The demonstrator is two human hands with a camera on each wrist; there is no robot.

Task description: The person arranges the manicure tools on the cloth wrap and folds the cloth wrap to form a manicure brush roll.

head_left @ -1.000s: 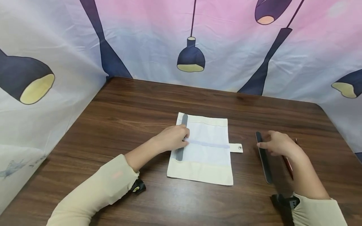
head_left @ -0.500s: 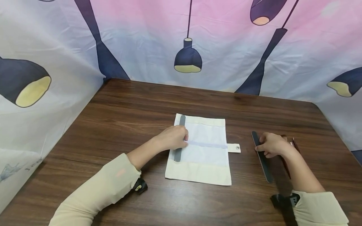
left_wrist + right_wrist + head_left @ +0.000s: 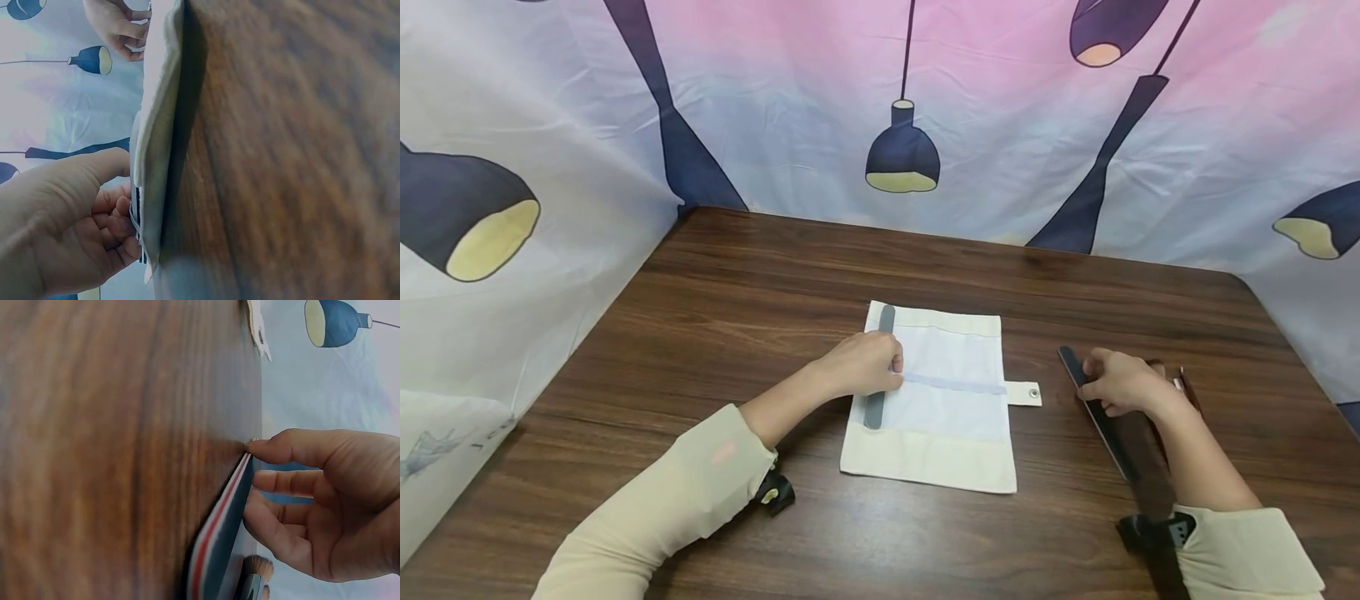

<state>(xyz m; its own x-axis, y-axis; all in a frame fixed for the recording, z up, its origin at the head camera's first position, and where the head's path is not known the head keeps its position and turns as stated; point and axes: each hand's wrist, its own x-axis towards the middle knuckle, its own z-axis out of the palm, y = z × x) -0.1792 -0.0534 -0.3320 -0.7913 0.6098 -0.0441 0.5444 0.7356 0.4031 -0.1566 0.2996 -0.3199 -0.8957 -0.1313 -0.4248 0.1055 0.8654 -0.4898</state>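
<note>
A cream fabric roll-up pouch lies unfolded, with a pale elastic band across its middle. On its left side a grey nail file lies lengthwise, its lower end at the front pocket's edge. My left hand covers the file's middle, curled fingers and thumb holding it by the band. To the right, my right hand pinches a black nail file between thumb and fingers. The right wrist view shows that file's red-striped edge close along the tabletop.
Beyond my right hand lies a slim reddish-brown handle, partly hidden by the arm. A makeup brush's bristles show below the hand in the right wrist view. The pouch's snap tab points right. Printed cloth hangs behind the wooden table.
My right hand has closed on the black nail file and turned it, its far end swinging left and its near end right. My left hand has stayed on the grey file.
</note>
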